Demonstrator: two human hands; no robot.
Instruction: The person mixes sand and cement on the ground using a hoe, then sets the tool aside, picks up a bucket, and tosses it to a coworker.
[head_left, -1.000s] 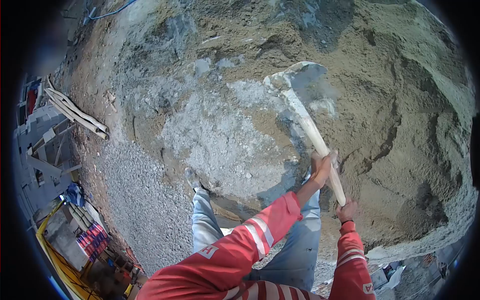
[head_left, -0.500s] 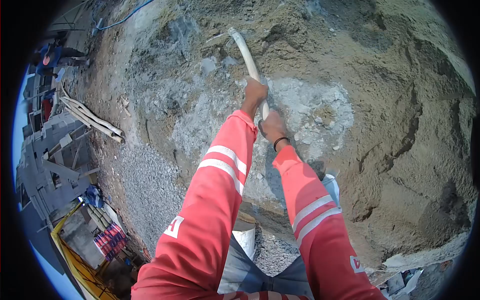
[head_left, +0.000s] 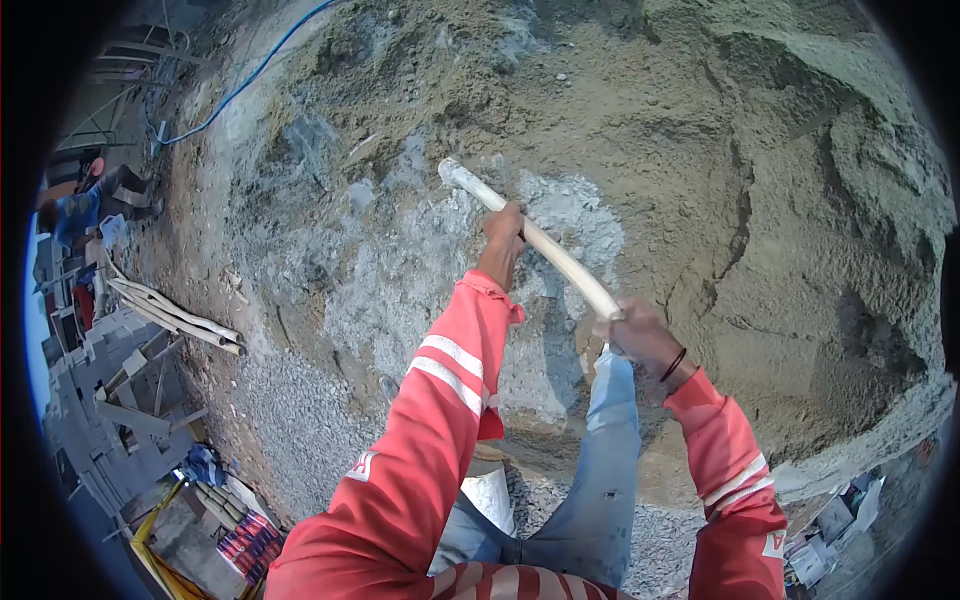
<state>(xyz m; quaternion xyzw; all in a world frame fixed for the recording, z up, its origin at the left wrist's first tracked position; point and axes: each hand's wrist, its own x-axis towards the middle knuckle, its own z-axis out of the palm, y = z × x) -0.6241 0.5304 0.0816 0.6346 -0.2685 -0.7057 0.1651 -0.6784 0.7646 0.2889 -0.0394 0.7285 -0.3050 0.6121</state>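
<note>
A long, slightly bent pale wooden tool handle (head_left: 565, 262) slants across the middle of the head view. My left hand (head_left: 504, 232) is wrapped around its upper part, just below the whitish, dusty far end. Lower and to the right, my right hand (head_left: 648, 342) grips near the other end and is a little blurred. What head the tool has, if any, cannot be made out. Beneath the handle lies a patch of pale grey powder (head_left: 590, 215) on brown sand (head_left: 690, 130).
Grey gravel (head_left: 290, 425) spreads at lower left. Several wooden poles (head_left: 175, 318) lie left, with a person in blue (head_left: 80, 212) beyond them. A blue hose (head_left: 240, 88) curves at upper left. A white bucket-like container (head_left: 490, 495) stands near my legs.
The handle has swung from nearly upright in view to a slant, its far end coming closer. My right hand has moved right and down, away from my left. My right leg now shows forward.
</note>
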